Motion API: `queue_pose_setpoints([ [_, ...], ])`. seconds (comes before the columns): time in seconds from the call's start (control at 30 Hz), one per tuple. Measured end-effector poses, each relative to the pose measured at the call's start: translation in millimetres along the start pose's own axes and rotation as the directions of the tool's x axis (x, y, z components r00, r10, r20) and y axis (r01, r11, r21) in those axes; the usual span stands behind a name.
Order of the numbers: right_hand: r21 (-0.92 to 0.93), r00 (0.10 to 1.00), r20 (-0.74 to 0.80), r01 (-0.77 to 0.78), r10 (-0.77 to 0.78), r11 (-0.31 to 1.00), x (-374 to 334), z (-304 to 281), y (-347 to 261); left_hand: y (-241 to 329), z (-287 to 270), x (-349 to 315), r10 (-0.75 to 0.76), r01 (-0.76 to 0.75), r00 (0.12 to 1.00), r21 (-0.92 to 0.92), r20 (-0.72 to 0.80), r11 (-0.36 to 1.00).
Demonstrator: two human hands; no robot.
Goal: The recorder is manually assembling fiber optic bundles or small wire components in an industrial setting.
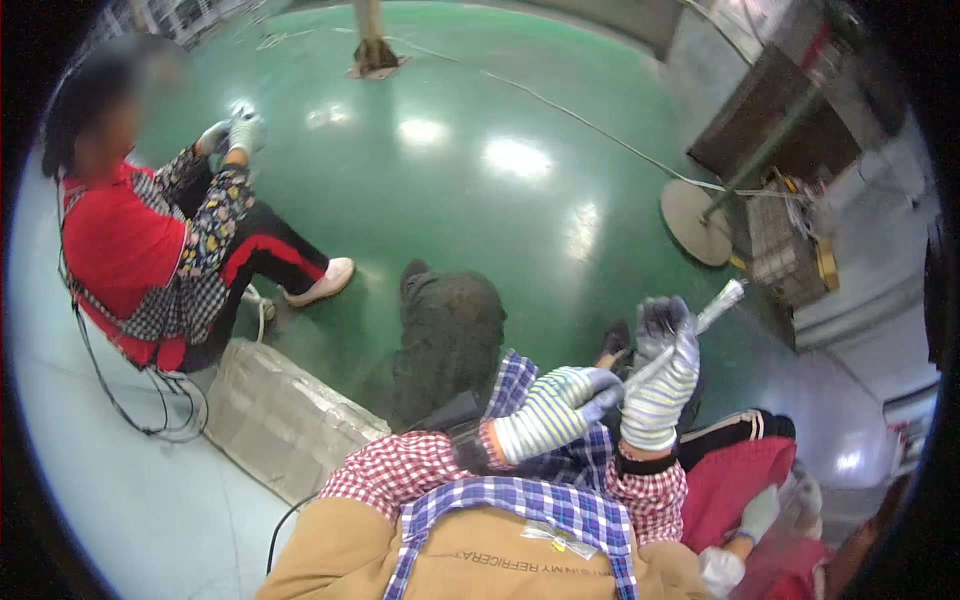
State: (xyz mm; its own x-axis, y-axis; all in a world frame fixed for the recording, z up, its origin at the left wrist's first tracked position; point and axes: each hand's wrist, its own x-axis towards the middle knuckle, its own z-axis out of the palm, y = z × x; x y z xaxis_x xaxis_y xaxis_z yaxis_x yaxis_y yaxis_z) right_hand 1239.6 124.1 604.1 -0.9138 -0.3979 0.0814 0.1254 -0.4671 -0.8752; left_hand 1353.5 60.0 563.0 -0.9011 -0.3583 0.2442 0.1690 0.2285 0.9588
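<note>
A long, thin, silvery-white bundle [715, 307] slants up to the right in front of my body; its exact kind I cannot make out. My right hand [660, 380], in a striped knit glove with grey fingers, is closed around its middle. At the bundle's lower end, my left hand [555, 412], gloved alike, has its fingers pressed together beside the right wrist. The far end sticks out past my right hand, pale and frayed-looking. Below both hands lies a blue checked apron [515, 492] over my lap.
On the left a co-worker [130, 235] in red sits with gloved hands together. A wrapped box [285, 410] stands at my left. Close on my right is another person's gloved hand [760, 515]. Farther off are a round stand base [697, 222], a post [372, 50] and a floor cable [570, 112].
</note>
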Motion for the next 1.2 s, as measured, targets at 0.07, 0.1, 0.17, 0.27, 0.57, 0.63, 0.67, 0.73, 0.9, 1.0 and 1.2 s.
queue_pose_setpoints([
  [0.07,0.086,0.999,0.023,0.028,-0.03,0.996,-2.4,-1.8,0.6,2.2,2.5,-8.2,0.026,-0.026,1.0,0.027,0.001,0.999],
  [0.1,0.179,1.0,-0.008,-0.024,0.026,0.984,-0.1,-2.4,2.4,-4.1,5.7,-15.5,0.161,-0.153,0.987,0.17,-0.03,0.973],
  [0.17,0.322,0.996,0.023,-0.084,0.081,0.943,4.5,-6.5,-3.0,-9.6,5.7,-30.1,0.241,-0.25,0.968,0.277,0.065,0.928],
  [0.27,0.291,0.999,0.024,-0.042,0.036,0.956,11.4,-12.7,-6.8,4.5,-8.9,-35.9,-0.226,0.224,0.969,-0.034,-0.102,0.974],
  [0.57,-0.081,0.92,0.263,-0.278,0.289,0.957,-41.6,-3.6,13.9,16.8,-0.1,-6.1,-0.056,0.046,0.988,-0.073,-0.143,0.996],
  [0.63,-0.093,0.918,0.266,-0.28,0.295,0.955,-40.5,-8.3,29.8,1.0,3.7,-7.0,-0.119,0.103,0.987,-0.141,-0.112,0.985],
  [0.67,-0.149,0.919,0.32,-0.192,0.231,0.97,-39.4,-10.5,37.5,-5.9,3.1,-8.1,-0.125,0.111,0.987,-0.132,-0.105,0.985],
  [0.73,-0.2,0.91,0.375,-0.107,0.177,0.974,-39.7,-12.5,35.2,-15.0,4.8,-10.0,-0.239,0.094,0.958,-0.609,-0.161,0.787],
  [0.9,-0.037,0.897,0.364,-0.254,0.249,0.967,-24.4,-29.6,31.2,-21.2,-13.8,-13.4,-0.378,0.199,0.924,-0.77,-0.058,0.606],
  [1.0,-0.011,0.914,0.336,-0.238,0.227,0.971,-23.7,-30.7,33.5,-20.3,-14.9,-15.4,-0.4,0.201,0.914,-0.774,-0.073,0.601],
  [1.2,-0.016,0.922,0.305,-0.247,0.24,0.969,-24.7,-32.8,32.3,-17.5,-14.9,-17.1,-0.446,0.252,0.892,-0.748,-0.066,0.614],
])
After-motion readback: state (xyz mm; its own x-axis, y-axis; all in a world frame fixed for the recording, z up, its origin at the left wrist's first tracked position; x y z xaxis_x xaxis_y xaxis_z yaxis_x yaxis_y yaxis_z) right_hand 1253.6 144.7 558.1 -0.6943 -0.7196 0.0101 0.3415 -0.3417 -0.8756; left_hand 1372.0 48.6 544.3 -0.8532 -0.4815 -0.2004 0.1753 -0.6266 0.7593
